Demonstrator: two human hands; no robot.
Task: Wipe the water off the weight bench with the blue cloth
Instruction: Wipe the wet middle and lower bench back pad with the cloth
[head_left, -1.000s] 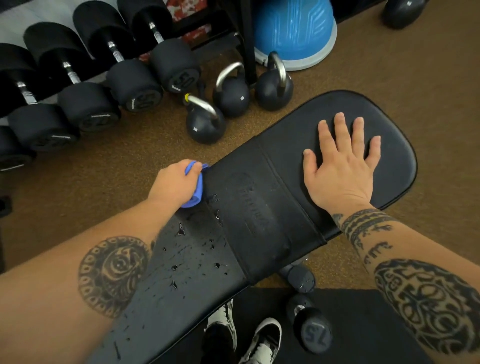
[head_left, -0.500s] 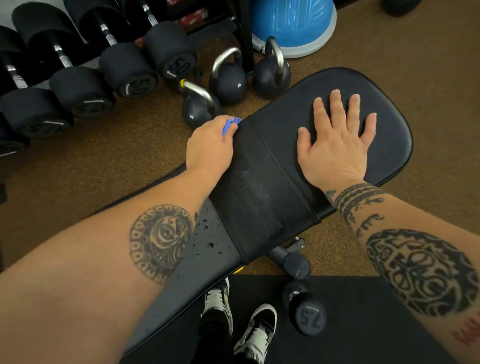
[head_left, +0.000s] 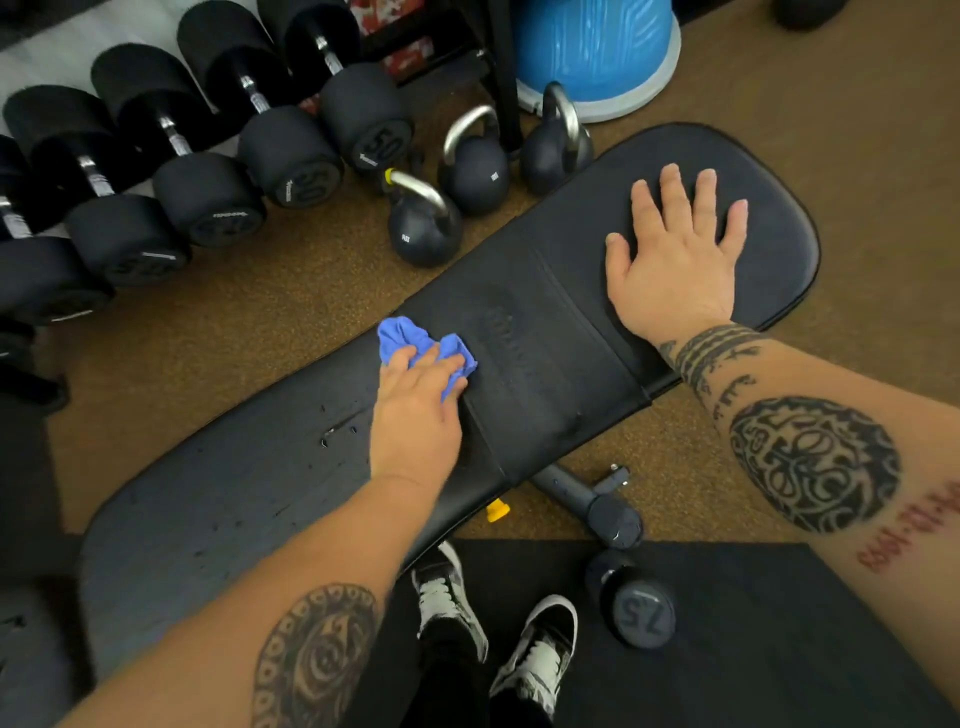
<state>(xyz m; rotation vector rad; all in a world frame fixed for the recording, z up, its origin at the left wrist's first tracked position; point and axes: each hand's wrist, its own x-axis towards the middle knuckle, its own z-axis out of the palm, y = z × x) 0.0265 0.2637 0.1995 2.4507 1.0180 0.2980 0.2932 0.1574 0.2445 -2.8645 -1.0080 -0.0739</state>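
Note:
A black padded weight bench (head_left: 545, 322) runs diagonally from lower left to upper right. My left hand (head_left: 415, 415) presses a crumpled blue cloth (head_left: 405, 338) onto the bench near its middle seam, at the far edge. Water drops (head_left: 337, 428) glint on the pad just left of that hand, with fainter specks further down the long pad. My right hand (head_left: 675, 260) lies flat, fingers spread, on the bench's short end section and holds nothing.
A row of black dumbbells (head_left: 208, 171) lines the floor at the upper left. Three kettlebells (head_left: 472, 166) stand beside the bench's far edge, before a blue balance dome (head_left: 597, 52). A small dumbbell (head_left: 641, 608) and my shoes (head_left: 493, 623) sit below the bench.
My left hand with the cloth has slid back from the far edge of the short section toward the seam, onto the long pad. My right hand has stayed flat in place.

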